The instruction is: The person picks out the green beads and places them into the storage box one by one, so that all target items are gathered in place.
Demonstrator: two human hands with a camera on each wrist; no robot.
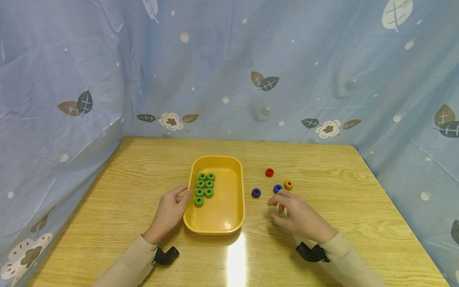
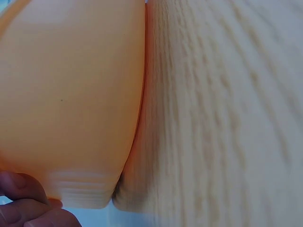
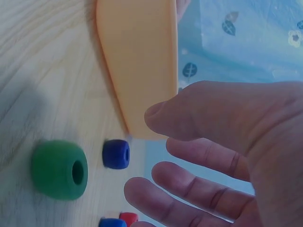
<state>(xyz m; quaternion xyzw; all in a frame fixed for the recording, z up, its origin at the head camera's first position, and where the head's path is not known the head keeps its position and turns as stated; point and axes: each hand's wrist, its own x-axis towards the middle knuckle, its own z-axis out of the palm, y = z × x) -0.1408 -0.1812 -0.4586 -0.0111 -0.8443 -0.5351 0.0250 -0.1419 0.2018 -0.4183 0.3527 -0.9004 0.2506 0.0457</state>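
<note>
A yellow tray [image 1: 222, 207] [image 2: 71, 94] [image 3: 137, 61] sits mid-table with several green rings [image 1: 204, 187] lined in two columns along its left side. My left hand [image 1: 185, 192] rests against the tray's left wall, and its fingertips [image 2: 16, 189] touch the plastic. My right hand [image 1: 277, 207] [image 3: 147, 151] hovers low over the table right of the tray, fingers spread and holding nothing. A loose green ring [image 3: 59, 169] lies on the wood just beneath it. Beyond the fingers lie a purple ring [image 1: 256, 193] [image 3: 116, 153], a blue ring [image 1: 277, 188], an orange ring [image 1: 288, 185] and a red ring [image 1: 269, 172].
The wooden table [image 1: 322, 159] is enclosed by a blue leaf-print cloth [image 1: 229, 79] at the back and both sides. Bare wood stretches beyond the tray and to the far right. A bright glare lies on the table's near edge [image 1: 236, 259].
</note>
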